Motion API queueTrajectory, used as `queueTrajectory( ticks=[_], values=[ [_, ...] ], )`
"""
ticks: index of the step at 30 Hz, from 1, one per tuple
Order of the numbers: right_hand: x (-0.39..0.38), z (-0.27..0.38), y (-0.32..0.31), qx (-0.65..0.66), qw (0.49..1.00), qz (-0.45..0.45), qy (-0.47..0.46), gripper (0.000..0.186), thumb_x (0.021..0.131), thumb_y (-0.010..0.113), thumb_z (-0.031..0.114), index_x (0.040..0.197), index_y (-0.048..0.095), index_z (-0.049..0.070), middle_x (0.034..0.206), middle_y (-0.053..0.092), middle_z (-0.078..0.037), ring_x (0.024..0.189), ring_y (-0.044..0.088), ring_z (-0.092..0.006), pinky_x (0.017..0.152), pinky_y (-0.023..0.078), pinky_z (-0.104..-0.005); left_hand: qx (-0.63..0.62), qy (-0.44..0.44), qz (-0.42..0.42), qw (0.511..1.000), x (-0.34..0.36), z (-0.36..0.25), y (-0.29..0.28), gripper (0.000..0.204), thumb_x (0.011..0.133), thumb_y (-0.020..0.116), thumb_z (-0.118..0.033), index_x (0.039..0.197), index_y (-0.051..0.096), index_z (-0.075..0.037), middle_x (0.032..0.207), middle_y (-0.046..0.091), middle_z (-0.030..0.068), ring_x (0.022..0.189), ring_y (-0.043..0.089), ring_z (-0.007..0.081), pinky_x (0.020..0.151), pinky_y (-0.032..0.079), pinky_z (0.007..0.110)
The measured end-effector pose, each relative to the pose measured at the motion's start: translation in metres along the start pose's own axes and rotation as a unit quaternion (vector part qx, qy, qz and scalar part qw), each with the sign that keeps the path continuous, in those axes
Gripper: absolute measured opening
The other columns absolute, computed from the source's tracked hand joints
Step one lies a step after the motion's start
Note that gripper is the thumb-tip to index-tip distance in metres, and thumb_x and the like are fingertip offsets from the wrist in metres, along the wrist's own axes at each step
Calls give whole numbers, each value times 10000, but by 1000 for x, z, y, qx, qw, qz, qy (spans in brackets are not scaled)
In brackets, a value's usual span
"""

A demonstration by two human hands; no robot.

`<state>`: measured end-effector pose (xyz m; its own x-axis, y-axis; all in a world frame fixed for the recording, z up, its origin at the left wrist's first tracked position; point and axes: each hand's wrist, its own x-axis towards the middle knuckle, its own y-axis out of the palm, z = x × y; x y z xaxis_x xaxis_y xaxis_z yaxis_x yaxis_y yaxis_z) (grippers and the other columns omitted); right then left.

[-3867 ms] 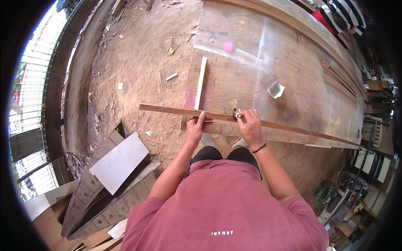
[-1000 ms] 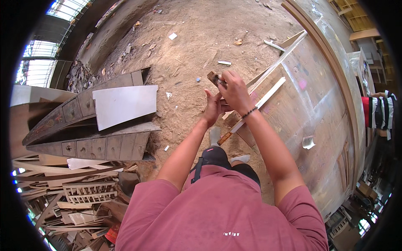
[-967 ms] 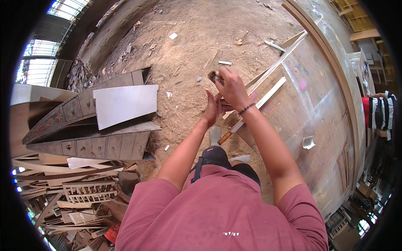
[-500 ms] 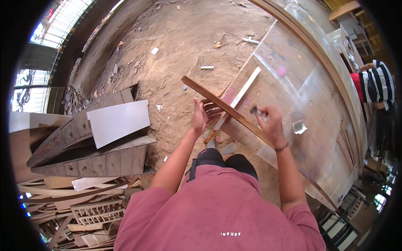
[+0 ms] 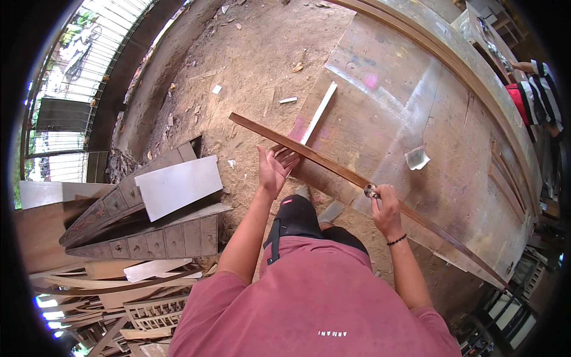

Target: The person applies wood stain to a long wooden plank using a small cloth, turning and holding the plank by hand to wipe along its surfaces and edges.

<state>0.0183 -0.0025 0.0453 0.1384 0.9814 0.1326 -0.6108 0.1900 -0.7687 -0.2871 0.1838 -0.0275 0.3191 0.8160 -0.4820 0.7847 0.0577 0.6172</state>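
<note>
The biggest thing by us is the wood bench (image 5: 449,116), with paint marks on its top. Next is our long brown stick (image 5: 324,165); it runs slantwise from past the bench's left edge, over the top, toward the near right corner. We can't tell if it lies on the bench or sits a bit above. A white strip (image 5: 319,113) lies close to the left edge, and the stick crosses near its low end. Our left hand (image 5: 275,169) is spread wide, thumb up, with its fingertips just under the stick; it doesn't grip, so we think a firmer hold there would stop wobbles. A bent paper scrap (image 5: 417,157) sits well in from the near edge. Our right hand (image 5: 388,208) has its fingers pinched around a small round metal thing (image 5: 370,191), right at the stick. We'd best keep that pinch steady, hold the small thing straight, and watch that our fingertips stay clear of the stick's edge.
</note>
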Motion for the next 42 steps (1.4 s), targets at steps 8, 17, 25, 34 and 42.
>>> queueTrajectory(
  ticks=[8, 17, 25, 34, 42],
  values=[
    [32, 3, 35, 103, 994, 18, 11, 235, 845, 690, -101, 1036, 580, -20, 1048, 628, -186, 986, 648, -365, 796, 566, -415, -11, -26, -36, 999, 5, 2, -2, 845, 1011, 338, -777, 1341, 479, -12, 1228, 648, 216, 1123, 687, 314, 1061, 526, 462],
    [108, 67, 87, 70, 995, 39, -63, 216, 843, 673, -93, 1021, 583, -12, 1011, 624, -184, 937, 607, -398, 822, 497, -466, 3, -83, 18, 996, 13, -13, -11, 928, 981, 209, -833, 1385, 479, -42, 1208, 683, 191, 1103, 713, 314, 1025, 549, 434],
    [170, 110, 134, 90, 985, 81, -127, 213, 838, 650, -91, 1029, 584, -22, 1012, 608, -193, 987, 590, -398, 865, 504, -467, -85, -28, -36, 995, 34, -30, -49, 827, 1015, 285, -777, 1272, 568, -44, 1187, 692, 169, 1059, 716, 302, 980, 572, 454],
    [217, 141, 178, 113, 977, 99, -154, 243, 829, 674, -92, 1046, 591, -21, 1019, 606, -195, 1011, 595, -398, 872, 507, -465, 165, 49, -193, 966, 89, -94, -126, 303, 1122, 496, -301, 1335, 515, -85, 1205, 646, 108, 999, 689, 207, 853, 585, 319],
    [244, 171, 209, 123, 978, 83, -148, 245, 846, 698, -72, 1060, 592, -16, 996, 616, -179, 968, 608, -390, 810, 509, -455, 20, 49, -105, 993, 97, -63, -114, 328, 1120, 517, -314, 1385, 484, -123, 1284, 600, 72, 1174, 623, 215, 970, 551, 412]
  ],
)
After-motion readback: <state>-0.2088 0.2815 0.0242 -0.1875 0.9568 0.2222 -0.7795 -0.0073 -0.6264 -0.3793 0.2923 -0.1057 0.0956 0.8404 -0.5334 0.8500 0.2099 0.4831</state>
